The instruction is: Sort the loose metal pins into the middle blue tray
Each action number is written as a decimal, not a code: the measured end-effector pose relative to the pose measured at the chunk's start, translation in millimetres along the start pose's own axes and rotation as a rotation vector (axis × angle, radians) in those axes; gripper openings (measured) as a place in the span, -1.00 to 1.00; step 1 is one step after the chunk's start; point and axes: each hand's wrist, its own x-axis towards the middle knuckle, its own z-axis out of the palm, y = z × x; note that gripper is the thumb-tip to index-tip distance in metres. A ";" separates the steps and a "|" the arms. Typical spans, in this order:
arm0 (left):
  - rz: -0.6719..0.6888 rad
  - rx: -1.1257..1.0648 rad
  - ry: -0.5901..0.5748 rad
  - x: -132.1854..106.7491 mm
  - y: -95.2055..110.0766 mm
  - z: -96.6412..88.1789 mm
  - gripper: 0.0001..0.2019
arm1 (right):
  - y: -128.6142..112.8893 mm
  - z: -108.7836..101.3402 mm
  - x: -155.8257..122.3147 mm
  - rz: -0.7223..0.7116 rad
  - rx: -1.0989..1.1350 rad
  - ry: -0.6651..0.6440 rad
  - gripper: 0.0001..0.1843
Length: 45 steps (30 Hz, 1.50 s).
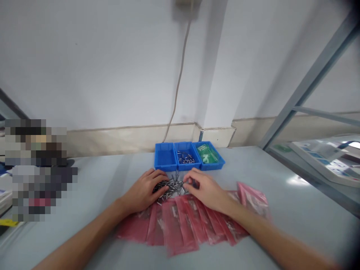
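Remotely, I judge my left hand [143,188], fingers parted, guards the slim silvery metal pins [174,186] against scattering, but cannot tell what my right hand [206,188] grips.

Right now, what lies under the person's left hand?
Between thumb and fingers of the left hand, part of a loose pile of thin metal pins shows. What lies beneath the palm is covered and cannot be seen.
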 end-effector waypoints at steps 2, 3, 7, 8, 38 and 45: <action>-0.007 0.002 0.004 0.2 0.3 -0.1 -0.76 | -1.7 1.6 -2.6 -0.051 -0.100 -0.062 -0.88; -0.010 0.002 0.004 0.3 0.5 -0.2 -0.76 | -2.3 1.9 -3.4 -0.062 -0.126 -0.078 -0.85; -0.011 -0.004 -0.008 0.4 1.6 -0.8 -0.77 | -1.9 0.0 -3.7 -0.062 -0.133 -0.114 -0.80; -0.013 -0.004 -0.011 0.4 1.7 -0.8 -0.77 | -1.0 -0.8 -3.4 -0.060 -0.124 -0.119 -0.80; -0.018 0.017 -0.029 0.7 2.8 -1.7 -0.77 | 3.1 -0.7 -2.4 0.044 -0.007 0.014 -0.81; -0.013 0.017 -0.026 0.0 1.3 -2.5 -0.77 | 2.1 -0.8 -2.5 0.049 0.031 0.018 -0.85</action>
